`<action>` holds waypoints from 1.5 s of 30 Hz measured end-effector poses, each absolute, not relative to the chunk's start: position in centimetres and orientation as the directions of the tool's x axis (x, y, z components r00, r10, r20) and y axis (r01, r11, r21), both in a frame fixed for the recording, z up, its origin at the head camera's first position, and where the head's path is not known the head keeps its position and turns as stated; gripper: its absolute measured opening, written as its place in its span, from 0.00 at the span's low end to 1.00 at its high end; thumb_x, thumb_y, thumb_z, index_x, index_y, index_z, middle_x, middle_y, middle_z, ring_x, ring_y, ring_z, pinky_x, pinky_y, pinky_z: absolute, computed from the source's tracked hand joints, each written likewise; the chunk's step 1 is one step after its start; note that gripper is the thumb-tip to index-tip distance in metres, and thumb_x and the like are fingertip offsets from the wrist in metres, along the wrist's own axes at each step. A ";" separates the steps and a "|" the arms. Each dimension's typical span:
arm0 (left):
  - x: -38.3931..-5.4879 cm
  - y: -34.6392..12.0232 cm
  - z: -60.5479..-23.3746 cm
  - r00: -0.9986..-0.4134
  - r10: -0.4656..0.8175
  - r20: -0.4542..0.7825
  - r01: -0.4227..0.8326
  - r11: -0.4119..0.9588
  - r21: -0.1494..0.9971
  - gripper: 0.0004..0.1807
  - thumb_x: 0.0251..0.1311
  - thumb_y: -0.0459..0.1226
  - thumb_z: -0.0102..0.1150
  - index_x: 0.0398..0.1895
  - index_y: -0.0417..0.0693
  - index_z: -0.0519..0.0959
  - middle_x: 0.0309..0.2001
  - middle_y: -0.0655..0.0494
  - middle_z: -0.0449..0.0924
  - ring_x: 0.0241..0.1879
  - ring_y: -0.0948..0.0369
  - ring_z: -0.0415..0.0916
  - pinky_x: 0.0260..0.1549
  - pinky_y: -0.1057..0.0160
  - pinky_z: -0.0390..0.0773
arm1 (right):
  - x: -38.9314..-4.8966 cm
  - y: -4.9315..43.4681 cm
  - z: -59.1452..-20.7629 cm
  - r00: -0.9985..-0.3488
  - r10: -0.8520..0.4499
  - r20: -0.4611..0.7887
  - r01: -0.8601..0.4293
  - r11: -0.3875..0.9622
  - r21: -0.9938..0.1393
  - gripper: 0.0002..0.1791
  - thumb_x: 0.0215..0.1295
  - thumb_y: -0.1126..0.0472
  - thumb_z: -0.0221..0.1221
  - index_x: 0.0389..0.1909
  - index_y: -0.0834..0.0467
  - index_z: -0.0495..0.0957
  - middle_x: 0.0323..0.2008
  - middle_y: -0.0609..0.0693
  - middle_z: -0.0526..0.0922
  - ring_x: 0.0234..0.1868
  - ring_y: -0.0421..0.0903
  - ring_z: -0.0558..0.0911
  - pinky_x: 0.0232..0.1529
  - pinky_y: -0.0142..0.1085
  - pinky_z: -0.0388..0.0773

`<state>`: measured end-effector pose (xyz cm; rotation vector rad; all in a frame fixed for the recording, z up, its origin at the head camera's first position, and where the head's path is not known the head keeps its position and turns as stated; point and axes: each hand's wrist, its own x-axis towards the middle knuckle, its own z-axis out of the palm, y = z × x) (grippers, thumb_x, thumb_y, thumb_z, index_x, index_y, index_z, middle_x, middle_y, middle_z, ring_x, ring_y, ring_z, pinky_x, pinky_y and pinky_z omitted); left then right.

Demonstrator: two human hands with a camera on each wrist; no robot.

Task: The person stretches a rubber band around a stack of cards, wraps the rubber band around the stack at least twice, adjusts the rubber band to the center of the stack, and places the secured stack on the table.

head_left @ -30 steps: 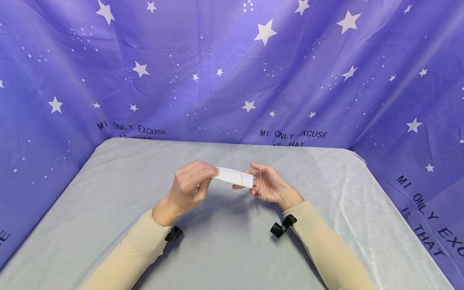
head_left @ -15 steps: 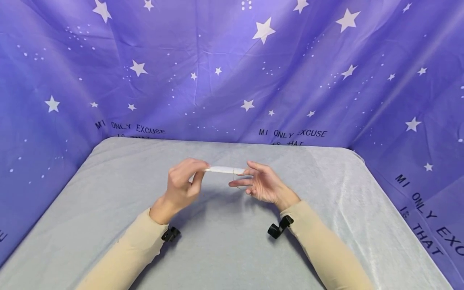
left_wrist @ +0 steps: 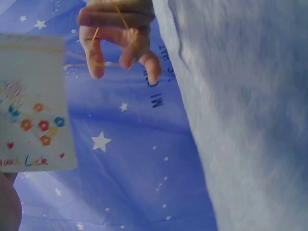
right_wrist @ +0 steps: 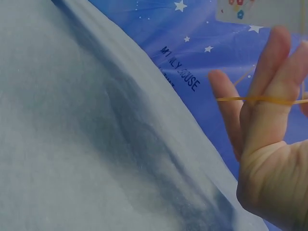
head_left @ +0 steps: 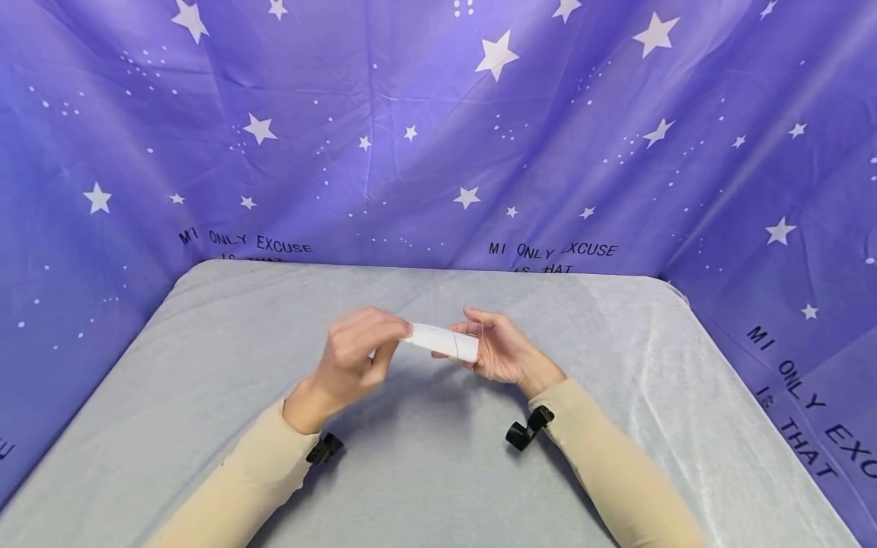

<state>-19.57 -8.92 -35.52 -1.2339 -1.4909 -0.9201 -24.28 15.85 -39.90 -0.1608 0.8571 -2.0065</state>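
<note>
My left hand (head_left: 356, 354) pinches one end of a white card (head_left: 432, 339) above the table. Small coloured flowers, hearts and handwritten "Good Luck" show on the card (left_wrist: 36, 106) in the left wrist view. Around the card's other end runs a thin yellow-orange rubber band (right_wrist: 260, 98), which also stretches across the fingers of my right hand (head_left: 503, 352). Those fingers are spread apart, with the band looped over them in the right wrist view. From the head camera the card's right end overlaps the right hand.
A table covered in pale grey cloth (head_left: 425, 472) lies below both hands. Behind it and along its sides hang purple-blue curtains (head_left: 308, 175) with white stars and lettering. Black wrist cameras sit on the left cuff (head_left: 325, 447) and the right cuff (head_left: 527, 428).
The card tilted to nearly edge-on half a second ago, and now its face shows again. My left hand moved left and then back right; the right hand stayed nearly in place.
</note>
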 end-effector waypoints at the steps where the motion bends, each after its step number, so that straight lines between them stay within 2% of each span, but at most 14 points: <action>1: -19.4 -8.9 -35.5 -0.024 0.307 0.951 0.975 0.215 -0.045 0.12 0.49 0.20 0.49 0.30 0.36 0.81 0.29 0.49 0.82 0.26 0.56 0.78 0.30 0.63 0.80 | -24.3 15.9 -39.9 -0.580 -0.782 -0.228 0.698 -0.334 -0.633 0.28 0.75 0.47 0.38 0.57 0.69 0.56 0.40 0.69 0.81 0.30 0.51 0.85 0.28 0.34 0.82; 4: -19.3 -8.9 -35.7 -0.027 0.418 0.908 0.962 0.257 -0.089 0.14 0.47 0.20 0.48 0.31 0.38 0.81 0.31 0.51 0.83 0.28 0.57 0.78 0.31 0.64 0.80 | -24.3 16.0 -39.9 -0.609 -0.745 -0.272 0.691 -0.330 -0.643 0.27 0.74 0.49 0.41 0.58 0.69 0.53 0.38 0.66 0.80 0.35 0.53 0.85 0.33 0.38 0.83; 7: -19.4 -8.9 -35.9 -0.061 0.462 0.885 0.953 0.291 -0.087 0.15 0.46 0.19 0.48 0.31 0.39 0.81 0.31 0.52 0.83 0.28 0.58 0.78 0.30 0.64 0.79 | -24.3 16.0 -39.8 -0.613 -0.740 -0.277 0.681 -0.318 -0.659 0.30 0.74 0.50 0.44 0.61 0.68 0.48 0.38 0.67 0.80 0.32 0.51 0.85 0.30 0.36 0.83; 13: -20.0 -9.3 -36.6 -0.135 0.460 0.878 0.935 0.353 -0.042 0.15 0.47 0.19 0.47 0.30 0.41 0.81 0.30 0.53 0.82 0.26 0.59 0.77 0.28 0.64 0.78 | -24.2 16.0 -39.9 -0.583 -0.783 -0.218 0.675 -0.317 -0.667 0.29 0.74 0.51 0.43 0.61 0.68 0.46 0.46 0.75 0.77 0.23 0.48 0.83 0.21 0.30 0.80; 20: -20.3 -9.4 -37.0 -0.160 0.471 0.867 0.921 0.387 -0.040 0.15 0.49 0.21 0.46 0.31 0.42 0.81 0.30 0.55 0.81 0.26 0.59 0.76 0.28 0.63 0.78 | -24.0 15.6 -40.1 -0.594 -0.773 -0.223 0.673 -0.327 -0.663 0.33 0.72 0.52 0.48 0.62 0.67 0.41 0.46 0.72 0.77 0.22 0.50 0.83 0.24 0.32 0.81; 23: -20.4 -9.5 -37.1 -0.168 0.475 0.864 0.913 0.404 -0.045 0.15 0.48 0.21 0.45 0.30 0.42 0.81 0.30 0.55 0.81 0.26 0.59 0.76 0.28 0.63 0.77 | -23.8 15.4 -40.1 -0.597 -0.771 -0.222 0.673 -0.330 -0.662 0.32 0.72 0.50 0.48 0.60 0.67 0.45 0.46 0.71 0.78 0.23 0.50 0.83 0.25 0.32 0.82; 32: -20.5 -9.6 -37.5 -0.162 0.502 0.850 0.890 0.446 -0.094 0.16 0.47 0.21 0.44 0.30 0.43 0.81 0.30 0.55 0.81 0.26 0.59 0.74 0.27 0.62 0.77 | -23.2 14.7 -40.1 -0.560 -0.812 -0.164 0.677 -0.334 -0.656 0.20 0.73 0.51 0.48 0.50 0.64 0.66 0.44 0.65 0.81 0.27 0.50 0.85 0.28 0.30 0.82; 35: -20.5 -9.6 -37.4 -0.159 0.504 0.849 0.887 0.451 -0.101 0.16 0.46 0.21 0.44 0.30 0.43 0.81 0.30 0.55 0.81 0.25 0.59 0.74 0.27 0.62 0.77 | -23.0 14.5 -39.9 -0.565 -0.809 -0.163 0.679 -0.344 -0.648 0.18 0.74 0.51 0.47 0.48 0.63 0.66 0.43 0.64 0.82 0.27 0.50 0.85 0.28 0.30 0.82; 39: -20.5 -9.6 -37.4 -0.161 0.509 0.846 0.879 0.464 -0.112 0.17 0.46 0.20 0.43 0.30 0.43 0.80 0.30 0.55 0.80 0.25 0.59 0.74 0.26 0.62 0.77 | -22.6 14.0 -39.5 -0.597 -0.783 -0.174 0.662 -0.358 -0.658 0.23 0.74 0.49 0.45 0.53 0.65 0.61 0.42 0.64 0.82 0.26 0.50 0.84 0.27 0.30 0.82; 45: -20.6 -9.8 -37.7 -0.178 0.514 0.839 0.870 0.481 -0.110 0.18 0.46 0.20 0.42 0.29 0.43 0.80 0.28 0.55 0.80 0.23 0.59 0.73 0.24 0.63 0.76 | -22.1 13.5 -39.2 -0.629 -0.748 -0.211 0.653 -0.362 -0.665 0.30 0.72 0.47 0.47 0.57 0.68 0.54 0.40 0.63 0.81 0.24 0.51 0.84 0.26 0.31 0.81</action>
